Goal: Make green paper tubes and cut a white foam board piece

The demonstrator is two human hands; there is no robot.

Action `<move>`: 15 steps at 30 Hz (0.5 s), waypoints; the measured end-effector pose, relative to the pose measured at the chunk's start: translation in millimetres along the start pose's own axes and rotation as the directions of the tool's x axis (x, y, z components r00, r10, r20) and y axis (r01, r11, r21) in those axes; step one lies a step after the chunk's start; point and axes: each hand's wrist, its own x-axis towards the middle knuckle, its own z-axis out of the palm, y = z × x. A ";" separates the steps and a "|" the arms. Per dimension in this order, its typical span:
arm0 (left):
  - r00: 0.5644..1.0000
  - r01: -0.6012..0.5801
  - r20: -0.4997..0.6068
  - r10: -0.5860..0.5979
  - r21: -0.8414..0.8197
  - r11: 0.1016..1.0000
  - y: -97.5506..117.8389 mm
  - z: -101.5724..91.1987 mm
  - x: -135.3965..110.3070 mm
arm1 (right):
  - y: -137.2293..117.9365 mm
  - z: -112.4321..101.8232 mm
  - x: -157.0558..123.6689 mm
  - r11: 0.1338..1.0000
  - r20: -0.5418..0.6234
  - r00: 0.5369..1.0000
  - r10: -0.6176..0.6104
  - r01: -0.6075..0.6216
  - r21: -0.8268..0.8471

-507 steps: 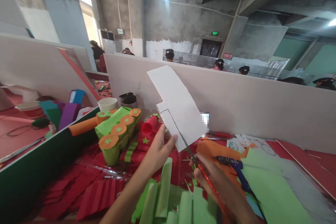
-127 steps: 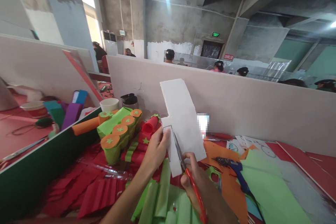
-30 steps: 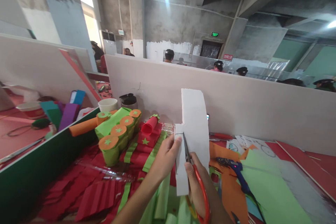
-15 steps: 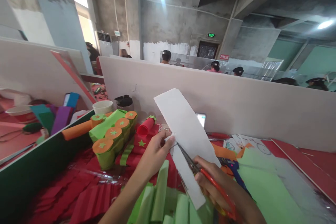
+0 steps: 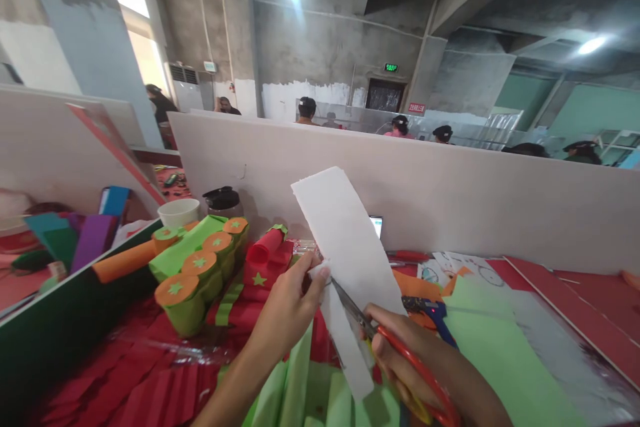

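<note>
Between thumb and fingers, my left hand (image 5: 295, 287) pinches the edge of a white sheet of card (image 5: 345, 227) held up and tilted over the table. My right hand (image 5: 400, 347) grips red-handled scissors (image 5: 365, 320), its fingers in the handles. The blades lie in a cut between the wide part of the card and a narrow strip that hangs down towards me. Below the hands lie rolled light green sheets (image 5: 300, 380). Left of my left hand is a red paper model (image 5: 265, 247) with a green star.
Green cylinders with orange tops (image 5: 177, 287) stand at left, near a white bowl (image 5: 179, 212) and a black-lidded jar (image 5: 221, 199). Red folded paper (image 5: 170, 393) lies front left. At right are a blue glue gun (image 5: 435, 310) and green sheets (image 5: 500, 340). A white partition (image 5: 475, 207) stands behind.
The view has turned slightly right, so the surroundings sit further left. Both hands keep their hold on the card and scissors; the card's narrow strip has swung slightly.
</note>
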 end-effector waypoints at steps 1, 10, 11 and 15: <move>1.000 -0.001 0.004 0.001 0.027 1.000 1.0 -0.8 0.0 | -2.5 0.3 0.4 1.000 -0.011 1.000 -0.003 0.003 -0.019; 0.999 0.006 -0.044 -0.002 0.076 0.997 -1.8 -8.9 2.4 | -20.4 10.1 5.4 0.998 -0.095 0.995 -0.021 0.015 -0.067; 0.999 0.011 -0.045 -0.008 0.054 0.998 -1.9 -9.9 2.6 | -21.3 10.9 5.9 0.998 -0.083 0.996 -0.014 0.009 -0.061; 0.999 0.042 -0.035 -0.042 0.008 0.999 -0.2 -12.6 2.3 | -18.1 12.5 6.3 1.000 -0.095 0.995 -0.012 0.009 -0.030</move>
